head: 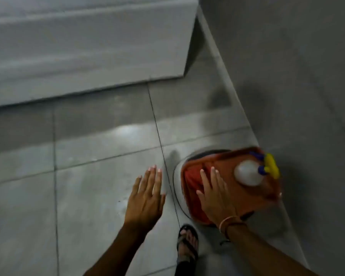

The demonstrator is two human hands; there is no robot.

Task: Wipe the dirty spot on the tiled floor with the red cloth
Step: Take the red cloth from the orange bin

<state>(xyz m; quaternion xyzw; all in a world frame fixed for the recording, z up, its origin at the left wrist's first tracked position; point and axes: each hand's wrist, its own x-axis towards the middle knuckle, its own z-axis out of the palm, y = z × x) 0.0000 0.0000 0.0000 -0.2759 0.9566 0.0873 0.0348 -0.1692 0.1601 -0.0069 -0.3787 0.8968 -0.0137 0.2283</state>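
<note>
Red cloth (193, 188) under right hand (215, 196); one tray (247, 198).

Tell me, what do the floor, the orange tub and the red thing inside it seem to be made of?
Floor: likely glazed ceramic tile, given its grout lines and soft glare. Orange tub: probably moulded plastic, smooth and thin-rimmed. Red cloth: soft fabric, bunched in folds; blur hides the weave.

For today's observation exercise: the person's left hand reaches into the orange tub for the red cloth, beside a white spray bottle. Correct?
No. The head view shows the right hand reaching into the orange tub for the red cloth, beside the white spray bottle; the left hand hovers open over the floor.
</note>
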